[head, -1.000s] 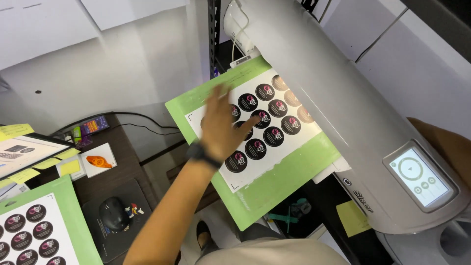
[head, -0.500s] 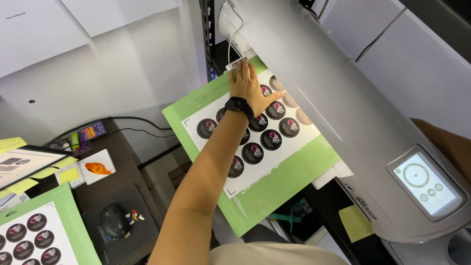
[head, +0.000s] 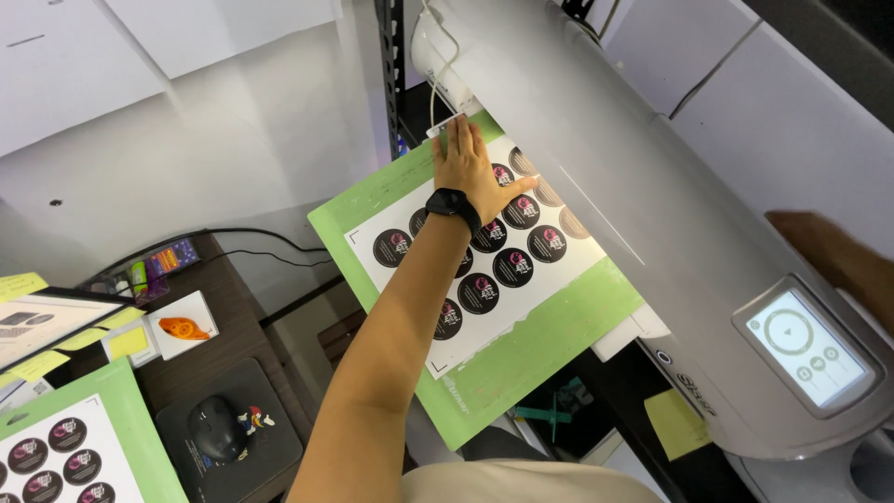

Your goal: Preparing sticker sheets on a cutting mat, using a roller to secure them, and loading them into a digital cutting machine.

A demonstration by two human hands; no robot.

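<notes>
Since half a second ago, left hand [head: 470,168] slid farther up the white sticker sheet [head: 484,251], to its top edge at the mouth of the grey cutting machine [head: 652,205]. Fingers [head: 464,140] flat, extended, pressing down, grasping nothing. Sheet lies on green cutting mat [head: 521,359], half under the machine. Right hand [head: 833,261] blurred beside the machine's touchscreen [head: 805,347]; grip cannot be told.

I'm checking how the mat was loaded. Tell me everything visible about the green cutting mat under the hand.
The green cutting mat is a flat, thin-looking sheet, tilted in view, its far edge at the mouth of the grey cutting machine. It carries a white sticker sheet printed with round black stickers. The left hand lies flat on its upper corner; the forearm crosses above it.
</notes>
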